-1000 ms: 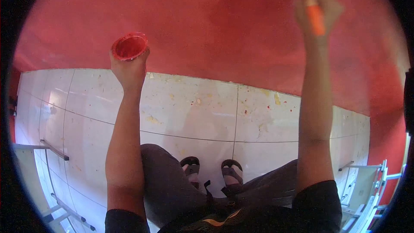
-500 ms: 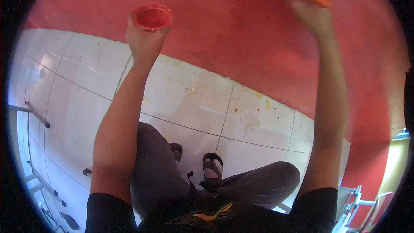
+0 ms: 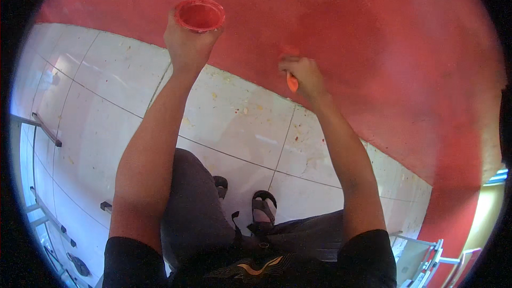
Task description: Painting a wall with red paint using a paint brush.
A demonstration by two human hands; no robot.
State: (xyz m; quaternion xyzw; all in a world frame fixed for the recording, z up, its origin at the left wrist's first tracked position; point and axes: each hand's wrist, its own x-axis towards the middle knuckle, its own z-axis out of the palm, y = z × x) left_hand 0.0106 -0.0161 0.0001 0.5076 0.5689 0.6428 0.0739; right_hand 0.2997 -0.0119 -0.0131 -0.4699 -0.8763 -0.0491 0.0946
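My left hand point(image 3: 191, 47) is wrapped round a small round tub point(image 3: 180, 16), its open top facing up and red paint coating its rim and inside. In my right hand point(image 3: 308, 76) is a paintbrush with an orange handle point(image 3: 292, 82). The handle points down below the fist, while the brush's head at the upper side is blurred and close to the red wall point(image 3: 250, 37). Around the brush the wall has darker, wet-looking red patches. Whether the bristles touch it I cannot tell.
White floor tiles point(image 3: 234, 133) with paint specks meet the wall's lower edge. My sandalled feet point(image 3: 263, 207) and bent knees are below. Metal frame legs point(image 3: 48, 130) stand at the far left. Another metal frame point(image 3: 421, 256) is at the lower right, near a yellow wall part point(image 3: 488, 208).
My right hand with the paintbrush has swung down and left across the wall from the upper right. My left hand and the tub have shifted slightly up and to the right.
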